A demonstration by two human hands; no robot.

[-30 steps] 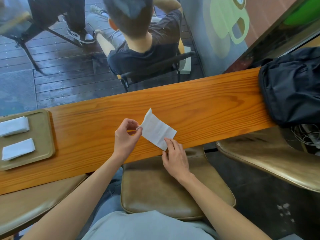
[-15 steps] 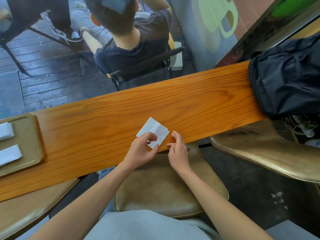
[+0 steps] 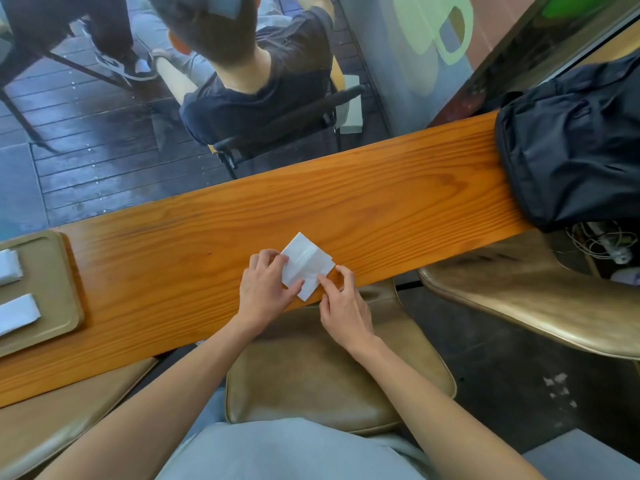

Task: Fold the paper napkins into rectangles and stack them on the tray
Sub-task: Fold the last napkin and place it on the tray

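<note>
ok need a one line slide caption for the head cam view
Both hands, left and right, fold a paper napkin on the wooden counter, with two folded napkins on the tray.

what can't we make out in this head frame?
- Tray: cut off by the left frame edge, so its full napkin count is unknown.
- Napkin being folded: left hand covers its left edge; layer count unclear.
- Right hand: fingertips at the napkin corner; pinching or pressing, cannot tell.

Long orange wood counter (image 3: 346, 202) vs glass window; dark plank deck (image 3: 86, 150) outside w/ seated person (image 3: 249, 81) on black chair. Tan padded stools (image 3: 329, 368) below, black bag (image 3: 571, 143) at right end.
</note>
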